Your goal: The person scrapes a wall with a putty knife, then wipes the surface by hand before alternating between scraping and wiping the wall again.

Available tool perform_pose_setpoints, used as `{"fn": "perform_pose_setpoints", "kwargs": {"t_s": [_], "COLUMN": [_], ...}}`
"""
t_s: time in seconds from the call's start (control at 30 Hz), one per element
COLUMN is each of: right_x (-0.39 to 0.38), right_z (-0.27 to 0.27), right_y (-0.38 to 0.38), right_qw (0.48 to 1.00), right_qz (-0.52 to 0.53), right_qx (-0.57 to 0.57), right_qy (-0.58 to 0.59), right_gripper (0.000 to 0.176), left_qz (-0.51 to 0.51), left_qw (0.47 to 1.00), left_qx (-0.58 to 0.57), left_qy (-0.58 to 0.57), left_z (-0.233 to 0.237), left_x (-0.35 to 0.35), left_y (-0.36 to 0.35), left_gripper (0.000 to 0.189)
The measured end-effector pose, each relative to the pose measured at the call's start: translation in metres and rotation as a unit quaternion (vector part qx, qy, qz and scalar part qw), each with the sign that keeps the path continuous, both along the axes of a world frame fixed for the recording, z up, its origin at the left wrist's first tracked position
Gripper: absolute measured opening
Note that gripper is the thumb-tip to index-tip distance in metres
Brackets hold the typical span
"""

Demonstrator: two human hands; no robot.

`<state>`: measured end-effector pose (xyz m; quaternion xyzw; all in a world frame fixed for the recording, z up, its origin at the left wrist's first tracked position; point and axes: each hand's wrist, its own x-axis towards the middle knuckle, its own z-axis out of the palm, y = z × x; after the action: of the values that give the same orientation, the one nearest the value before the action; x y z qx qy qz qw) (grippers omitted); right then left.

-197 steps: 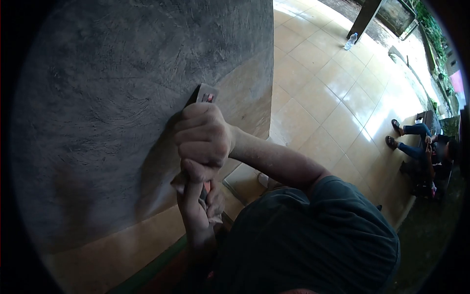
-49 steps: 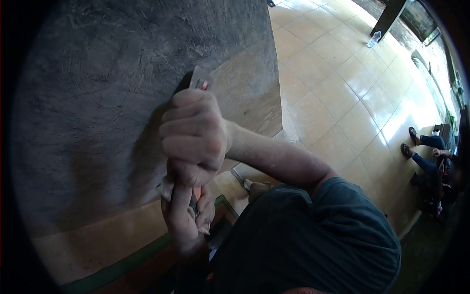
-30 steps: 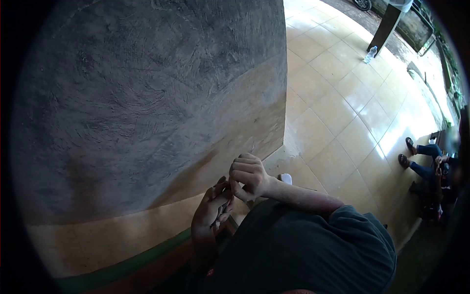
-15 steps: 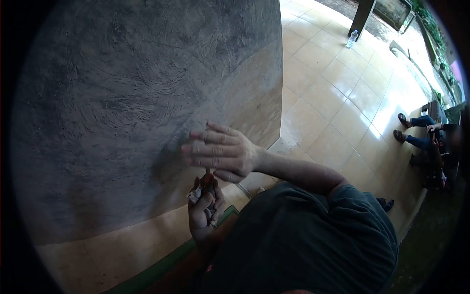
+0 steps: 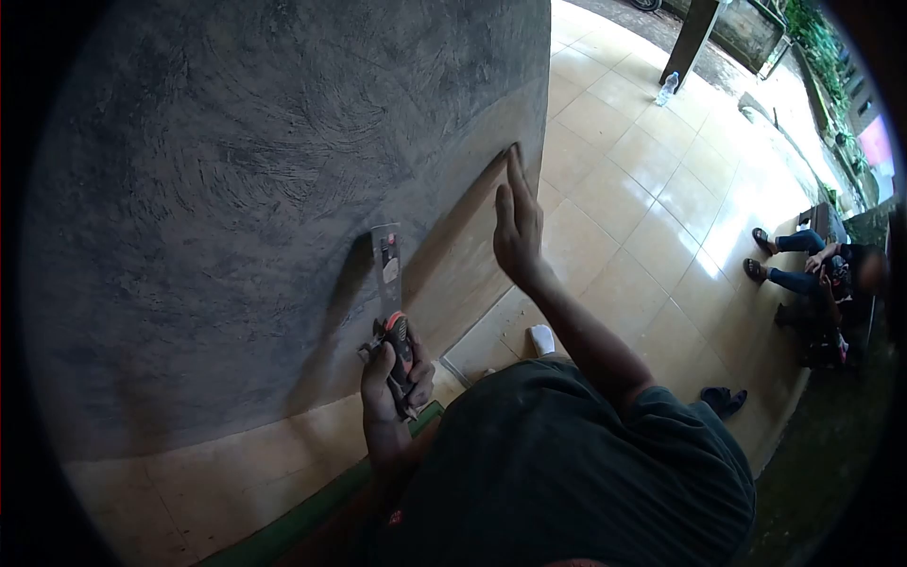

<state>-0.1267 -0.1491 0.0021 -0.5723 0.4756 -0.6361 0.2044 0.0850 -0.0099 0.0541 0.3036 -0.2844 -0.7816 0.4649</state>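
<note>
My left hand (image 5: 399,378) grips the black and orange handle of a scraper (image 5: 388,269). The scraper's flat metal blade points up along a rough grey wall (image 5: 236,189); whether it touches the surface is not clear. Something crumpled and pale, perhaps cloth, shows between the fingers around the handle. Near the wall's right edge is my right hand (image 5: 519,231), empty, its fingers stretched out and the thumb apart. Its fingertips are at or close to the wall's paler part.
Tiled floor (image 5: 614,213) runs right of the wall. A plastic bottle (image 5: 667,89) stands by a post (image 5: 693,42). A seated person (image 5: 803,274) is at the right. Dark sandals (image 5: 724,402) and a white object (image 5: 541,339) lie near my body.
My right hand has moved up and right, away from above the scraper, and the blade now shows. My left hand still holds the handle. The view has shifted slightly.
</note>
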Motion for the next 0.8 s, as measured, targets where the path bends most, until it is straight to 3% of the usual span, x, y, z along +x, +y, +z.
{"fn": "perform_pose_setpoints", "kwargs": {"t_s": [0.1, 0.13, 0.17, 0.23, 0.27, 0.33, 0.37, 0.43, 0.47, 0.57, 0.6, 0.7, 0.73, 0.8], "right_x": [0.027, 0.039, 0.047, 0.050, 0.048, 0.042, 0.041, 0.037, 0.046, 0.041, 0.049, 0.061, 0.059, 0.064], "right_z": [0.008, 0.012, 0.018, 0.046, 0.048, 0.051, 0.052, 0.057, 0.063, 0.077, 0.082, 0.091, 0.092, 0.085], "right_y": [0.056, 0.068, 0.076, 0.094, 0.095, 0.095, 0.088, 0.065, 0.055, 0.034, 0.027, 0.023, 0.023, 0.027], "right_qw": [0.974, 0.940, 0.934, 0.981, 0.982, 0.971, 0.972, 0.891, 0.900, 0.878, 0.886, 0.922, 0.934, 0.923], "right_qz": [0.204, 0.281, 0.293, 0.189, 0.184, 0.119, 0.111, 0.311, 0.223, 0.280, 0.282, 0.230, 0.217, 0.244], "right_qx": [0.020, 0.023, -0.007, 0.016, 0.013, -0.133, -0.135, -0.273, -0.345, -0.329, -0.319, -0.272, -0.264, -0.283], "right_qy": [-0.097, -0.193, -0.205, -0.043, -0.042, 0.157, 0.157, 0.186, 0.143, 0.205, 0.185, 0.154, 0.107, 0.088], "right_gripper": [0.051, 0.055, 0.059, 0.065, 0.065, 0.048, 0.048, 0.022, 0.023, 0.035, 0.039, 0.040, 0.039, 0.041], "left_qz": [-0.021, -0.029, 0.001, 0.079, 0.074, 0.044, 0.028, -0.005, 0.025, -0.047, 0.004, -0.029, 0.028, 0.033], "left_qw": [0.998, 0.997, 0.996, 0.996, 0.996, 0.997, 0.994, 0.981, 0.990, 0.999, 0.994, 0.999, 0.997, 0.998], "left_qx": [0.049, 0.062, 0.081, 0.028, 0.025, 0.045, 0.056, 0.084, 0.089, 0.028, 0.025, 0.018, 0.024, 0.049], "left_qy": [0.023, 0.044, 0.038, -0.040, -0.040, 0.047, 0.090, 0.173, 0.108, 0.003, -0.111, -0.005, -0.068, -0.029], "left_z": [-0.006, -0.010, -0.010, -0.019, -0.026, -0.046, -0.057, -0.057, -0.049, -0.008, 0.001, -0.004, 0.004, 0.001], "left_x": [-0.018, -0.023, -0.031, -0.040, -0.037, -0.022, -0.013, -0.005, -0.006, -0.013, -0.025, -0.031, -0.039, -0.034], "left_y": [-0.010, -0.012, -0.013, -0.015, -0.014, -0.005, -0.002, -0.003, 0.002, -0.004, -0.009, -0.024, -0.024, -0.017], "left_gripper": [0.041, 0.039, 0.039, 0.040, 0.040, 0.042, 0.042, 0.044, 0.041, 0.039, 0.048, 0.045, 0.045, 0.047]}}
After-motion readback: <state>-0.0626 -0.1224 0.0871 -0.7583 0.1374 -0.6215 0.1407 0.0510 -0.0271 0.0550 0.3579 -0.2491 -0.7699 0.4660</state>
